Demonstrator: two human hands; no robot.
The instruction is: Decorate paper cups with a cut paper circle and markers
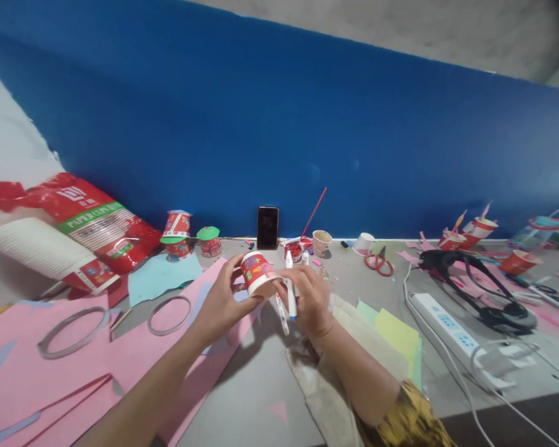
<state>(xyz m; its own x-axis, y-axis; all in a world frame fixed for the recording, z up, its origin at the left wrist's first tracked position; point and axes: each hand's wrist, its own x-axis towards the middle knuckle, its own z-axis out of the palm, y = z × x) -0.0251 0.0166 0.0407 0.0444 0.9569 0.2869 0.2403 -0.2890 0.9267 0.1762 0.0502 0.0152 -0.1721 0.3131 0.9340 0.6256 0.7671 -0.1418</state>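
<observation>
A red printed paper cup [256, 268] with a white rim is tipped on its side above the table. My left hand [226, 298] wraps its fingers and thumb round the cup. Beside the cup's rim, my right hand [311, 301] is closed on a white marker [289, 298] with a blue lower end. Its fingertips reach the cup's open edge; whether they press on it I cannot tell. Just below lies a slim white-and-red stick [282, 315], partly hidden by the marker and hand.
Pink paper sheets [74, 385] and grey tape rings [170, 315] lie left, before a red cup bag [93, 217]. A phone [267, 228] leans on the blue wall. Red-handled scissors [379, 264], a power strip [451, 332] and a black strap frame [479, 292] are right.
</observation>
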